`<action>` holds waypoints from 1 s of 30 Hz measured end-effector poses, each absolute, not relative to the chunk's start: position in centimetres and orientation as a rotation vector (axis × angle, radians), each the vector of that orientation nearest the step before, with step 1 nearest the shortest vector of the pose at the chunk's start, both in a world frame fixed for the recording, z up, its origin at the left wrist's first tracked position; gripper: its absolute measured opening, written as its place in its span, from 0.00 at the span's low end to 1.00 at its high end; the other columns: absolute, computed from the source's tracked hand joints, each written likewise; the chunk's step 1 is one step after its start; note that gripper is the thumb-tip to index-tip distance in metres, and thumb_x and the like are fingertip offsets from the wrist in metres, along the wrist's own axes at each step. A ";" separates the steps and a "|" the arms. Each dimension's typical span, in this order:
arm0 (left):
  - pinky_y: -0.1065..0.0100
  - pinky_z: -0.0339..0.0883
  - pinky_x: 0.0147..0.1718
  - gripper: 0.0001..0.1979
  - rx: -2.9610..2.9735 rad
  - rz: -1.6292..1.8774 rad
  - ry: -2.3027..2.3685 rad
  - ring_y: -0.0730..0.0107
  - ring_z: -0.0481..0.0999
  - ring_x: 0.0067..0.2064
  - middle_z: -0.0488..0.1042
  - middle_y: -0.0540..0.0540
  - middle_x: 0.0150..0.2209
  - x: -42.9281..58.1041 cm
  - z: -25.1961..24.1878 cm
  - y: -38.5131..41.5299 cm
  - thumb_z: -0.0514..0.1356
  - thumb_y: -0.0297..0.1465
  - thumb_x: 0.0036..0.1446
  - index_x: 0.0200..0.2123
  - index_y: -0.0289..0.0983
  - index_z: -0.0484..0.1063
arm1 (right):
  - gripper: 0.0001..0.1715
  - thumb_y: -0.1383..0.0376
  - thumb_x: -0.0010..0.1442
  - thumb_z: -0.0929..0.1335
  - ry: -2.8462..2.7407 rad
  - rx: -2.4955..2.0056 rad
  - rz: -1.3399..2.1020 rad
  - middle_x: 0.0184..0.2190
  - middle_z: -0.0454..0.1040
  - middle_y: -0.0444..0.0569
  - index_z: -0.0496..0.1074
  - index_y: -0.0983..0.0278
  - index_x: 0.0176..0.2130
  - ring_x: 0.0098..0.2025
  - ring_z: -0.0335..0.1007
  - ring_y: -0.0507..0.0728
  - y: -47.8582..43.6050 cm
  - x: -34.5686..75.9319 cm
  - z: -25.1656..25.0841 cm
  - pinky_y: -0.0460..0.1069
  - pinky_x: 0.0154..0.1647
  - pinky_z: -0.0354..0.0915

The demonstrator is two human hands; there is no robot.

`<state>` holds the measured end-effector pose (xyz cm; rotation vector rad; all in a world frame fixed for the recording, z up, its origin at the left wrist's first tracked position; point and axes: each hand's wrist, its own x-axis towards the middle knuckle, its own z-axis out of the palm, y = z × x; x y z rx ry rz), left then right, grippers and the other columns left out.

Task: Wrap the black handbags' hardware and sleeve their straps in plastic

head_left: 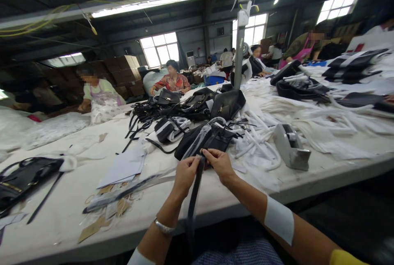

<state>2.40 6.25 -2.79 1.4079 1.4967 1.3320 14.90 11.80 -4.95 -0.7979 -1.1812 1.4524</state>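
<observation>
My left hand (185,173) and my right hand (219,163) meet at the near edge of the white table (70,199). Both pinch the top end of a black strap (193,199) that hangs down off the table toward my lap. Just beyond my fingers lies a black handbag (207,138) partly wrapped in clear plastic. Each hand is closed on the strap, the left from the left side and the right from above.
A grey tape dispenser (291,147) stands to the right. White paper rolls (261,142), more black bags (227,103) and loose straps (138,119) cover the table. Papers (124,166) and card tags (98,226) lie left. A metal post (239,47) rises behind. Other people work at the far side.
</observation>
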 end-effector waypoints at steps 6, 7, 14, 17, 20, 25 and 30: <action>0.70 0.68 0.22 0.16 1.236 1.250 1.467 0.68 0.74 0.22 0.76 0.44 0.23 2.3 -3.1 8.7 0.59 0.40 0.55 0.27 0.33 0.75 | 0.14 0.57 0.52 0.72 -0.965 -0.814 1.788 0.21 0.70 0.44 0.74 0.67 0.29 0.17 0.51 0.45 13.5 15.5 -5.1 0.41 0.15 0.48; 0.69 0.68 0.22 0.15 1.233 1.233 1.480 0.68 0.74 0.22 0.77 0.44 0.23 2.2 -3.3 8.9 0.59 0.40 0.55 0.27 0.33 0.75 | 0.13 0.58 0.53 0.72 -0.878 -0.821 1.836 0.24 0.72 0.45 0.73 0.66 0.29 0.16 0.50 0.44 14.2 15.7 -5.1 0.41 0.13 0.45; 0.69 0.69 0.24 0.17 1.278 1.139 1.524 0.66 0.77 0.25 0.78 0.41 0.26 1.7 -2.9 10.4 0.58 0.41 0.55 0.28 0.32 0.75 | 0.08 0.64 0.51 0.72 -0.852 -0.796 1.752 0.24 0.70 0.45 0.74 0.67 0.29 0.17 0.50 0.44 17.5 16.1 -4.7 0.40 0.11 0.40; 0.70 0.67 0.23 0.18 1.394 1.120 1.605 0.65 0.76 0.25 0.78 0.42 0.25 1.7 -2.1 11.6 0.56 0.41 0.55 0.27 0.32 0.76 | 0.10 0.63 0.49 0.73 -0.864 -0.811 1.716 0.20 0.66 0.43 0.75 0.68 0.28 0.17 0.50 0.44 17.2 15.8 -4.6 0.40 0.13 0.41; 0.72 0.63 0.21 0.18 1.469 1.117 1.645 0.67 0.74 0.23 0.76 0.44 0.21 2.1 -1.6 13.4 0.56 0.40 0.54 0.23 0.32 0.75 | 0.13 0.60 0.48 0.73 -0.963 -0.842 1.631 0.16 0.63 0.40 0.75 0.68 0.27 0.18 0.50 0.45 16.8 15.8 -4.9 0.41 0.15 0.44; 0.72 0.61 0.20 0.18 1.501 1.083 1.620 0.70 0.72 0.21 0.75 0.44 0.21 3.2 -1.5 16.0 0.54 0.40 0.55 0.23 0.32 0.74 | 0.16 0.56 0.48 0.73 -1.023 -0.856 1.615 0.19 0.67 0.42 0.75 0.67 0.30 0.19 0.54 0.46 18.2 16.7 -5.1 0.41 0.15 0.45; 0.72 0.60 0.18 0.20 1.538 1.010 1.640 0.71 0.70 0.17 0.74 0.45 0.18 3.5 -1.9 16.0 0.54 0.41 0.54 0.21 0.33 0.74 | 0.15 0.56 0.55 0.70 -0.764 -0.879 1.739 0.25 0.70 0.46 0.73 0.68 0.31 0.18 0.51 0.44 21.7 17.8 -4.1 0.39 0.12 0.42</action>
